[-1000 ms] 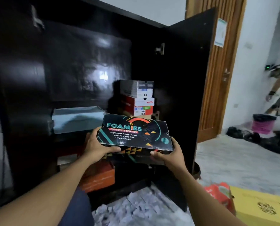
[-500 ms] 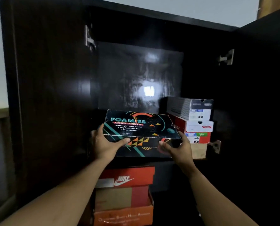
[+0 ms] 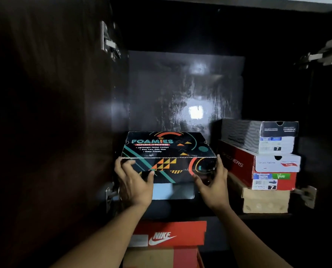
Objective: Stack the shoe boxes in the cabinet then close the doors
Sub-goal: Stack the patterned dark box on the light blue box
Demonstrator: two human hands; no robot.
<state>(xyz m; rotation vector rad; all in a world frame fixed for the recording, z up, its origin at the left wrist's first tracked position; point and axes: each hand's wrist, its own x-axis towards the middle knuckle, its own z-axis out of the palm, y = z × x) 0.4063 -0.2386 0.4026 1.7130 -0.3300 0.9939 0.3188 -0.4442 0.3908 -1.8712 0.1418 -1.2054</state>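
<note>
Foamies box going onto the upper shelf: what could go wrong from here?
1. The Foamies box seems to rest on a pale blue box, gripped at its front corners by the left hand and right hand. If it sits off-centre, it may tip on release.
2. The right hand's fingers lie close to the unevenly piled stack of four boxes; sliding the box in could nudge that stack.

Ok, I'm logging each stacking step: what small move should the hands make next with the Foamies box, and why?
Probably ease both hands off. The Foamies box seems to lie level on the pale blue box, their fronts roughly in line. The left hand and right hand grip its front corners, so only the release looks left. Full contact underneath is hard to confirm.
</note>
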